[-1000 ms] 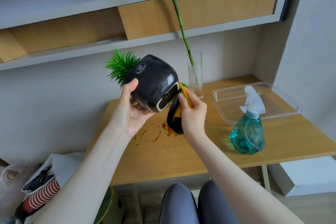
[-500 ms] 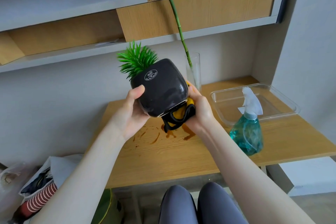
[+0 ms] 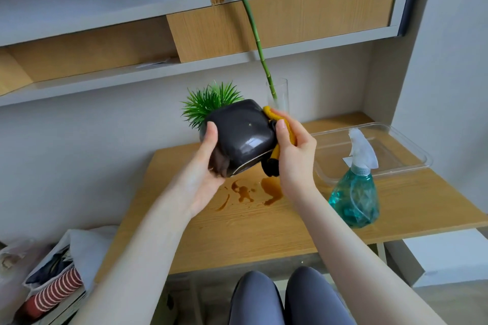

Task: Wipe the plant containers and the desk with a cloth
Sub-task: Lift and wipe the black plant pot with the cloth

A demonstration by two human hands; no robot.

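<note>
A glossy black plant pot (image 3: 241, 137) with a spiky green plant (image 3: 208, 104) is held tilted in the air above the wooden desk (image 3: 264, 227). My left hand (image 3: 203, 171) grips the pot from its left side and underneath. My right hand (image 3: 293, 158) holds a yellow and black cloth (image 3: 274, 155) pressed against the pot's right side. A brown liquid stain (image 3: 250, 190) lies on the desk below the pot. Behind the pot stands a clear glass vase (image 3: 280, 95) with a tall green bamboo stem.
A teal spray bottle (image 3: 355, 192) stands on the desk's right part, in front of a clear plastic tray (image 3: 412, 150). Wall shelves (image 3: 184, 66) hang above the desk. A bag with striped fabric (image 3: 52, 287) sits on the floor at the left. My knees are under the desk's front edge.
The pot has been turned in my hands, so its logo no longer shows. My right hand with the cloth has moved from under the pot's base up along its right side.
</note>
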